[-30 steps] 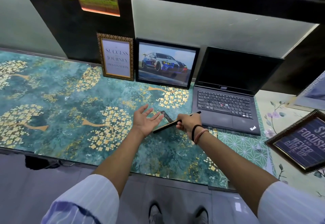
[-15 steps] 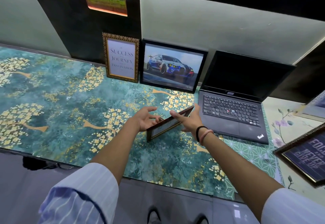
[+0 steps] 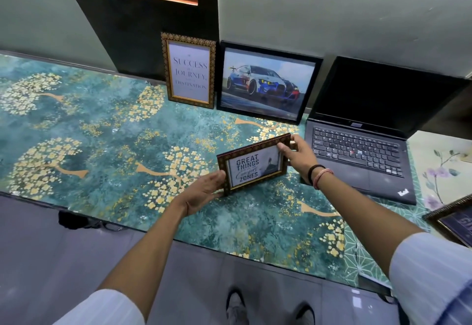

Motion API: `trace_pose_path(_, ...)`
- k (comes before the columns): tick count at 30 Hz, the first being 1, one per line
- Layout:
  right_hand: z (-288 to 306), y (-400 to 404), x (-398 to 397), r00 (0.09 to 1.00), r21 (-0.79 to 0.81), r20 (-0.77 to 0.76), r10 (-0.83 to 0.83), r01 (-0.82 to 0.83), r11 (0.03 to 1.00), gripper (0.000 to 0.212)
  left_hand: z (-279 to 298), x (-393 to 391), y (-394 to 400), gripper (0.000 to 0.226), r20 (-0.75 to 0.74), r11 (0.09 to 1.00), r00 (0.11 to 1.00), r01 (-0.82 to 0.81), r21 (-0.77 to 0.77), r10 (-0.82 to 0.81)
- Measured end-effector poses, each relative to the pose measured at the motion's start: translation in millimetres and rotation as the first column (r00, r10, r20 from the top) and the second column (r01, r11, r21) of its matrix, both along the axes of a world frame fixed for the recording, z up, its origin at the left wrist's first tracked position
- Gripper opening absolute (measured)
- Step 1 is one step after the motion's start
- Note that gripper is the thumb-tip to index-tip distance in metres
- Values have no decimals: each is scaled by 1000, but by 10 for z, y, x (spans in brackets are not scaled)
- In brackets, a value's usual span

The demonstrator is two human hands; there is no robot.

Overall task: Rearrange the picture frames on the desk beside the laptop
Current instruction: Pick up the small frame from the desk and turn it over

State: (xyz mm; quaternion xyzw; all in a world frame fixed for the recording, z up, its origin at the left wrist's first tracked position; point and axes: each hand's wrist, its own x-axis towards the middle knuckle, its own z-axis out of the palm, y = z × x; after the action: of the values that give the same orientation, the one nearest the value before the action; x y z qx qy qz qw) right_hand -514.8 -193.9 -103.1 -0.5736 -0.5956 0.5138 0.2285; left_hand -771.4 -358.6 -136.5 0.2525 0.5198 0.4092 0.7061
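I hold a small dark patterned frame reading "GREAT THINGS... ZONES" (image 3: 252, 166) upright and tilted over the teal floral desk (image 3: 102, 133), its face toward me. My left hand (image 3: 204, 192) grips its lower left corner. My right hand (image 3: 296, 153) grips its right edge. A gold-bordered "SUCCESS JOURNEY" frame (image 3: 189, 69) and a black-framed car picture (image 3: 265, 82) lean on the back wall. The open black laptop (image 3: 357, 146) sits to their right.
Another dark frame with blue text (image 3: 454, 220) lies flat at the right edge, partly cut off. A floral mat (image 3: 439, 161) lies right of the laptop. The desk's front edge runs just in front of my shoes (image 3: 268, 309).
The small frame has been raised from nearly flat to upright with its face turned toward me. My left hand, open before, now grips its corner.
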Motion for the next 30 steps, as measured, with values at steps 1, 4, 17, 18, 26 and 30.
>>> trace_pose_path(1, -15, -3, 3, 1000, 16, 11, 0, 0, 1000, 16, -1, 24, 11, 40, -60, 1000, 998, 7, 21, -6)
trace_pose_path(4, -36, -27, 25, 999, 58, 30, 8, -10, 998, 7, -32, 79, 81, 33, -175, 998, 984, -6, 59, 17)
trace_pose_path(17, 68, -41, 97, 999, 30, 32, 11, -11, 999, 19, -28, -25, 314, 34, -357, 993, 933, 3, 119, 40)
trace_pose_path(18, 80, -20, 86, 999, 42, 34, -2, 1, 999, 21, 3, -27, 342, 34, -362, 993, 931, -1, 121, 45)
trace_pose_path(26, 35, -5, 48, 999, 23, 39, -35, 34, 999, 27, -44, 11, 366, 38, -359, 994, 931, -23, 109, 61)
trace_pose_path(30, 22, -56, 75, 998, -2, 56, -35, 35, 999, 28, -53, 15, 299, 41, -388, 995, 920, -9, 101, 47)
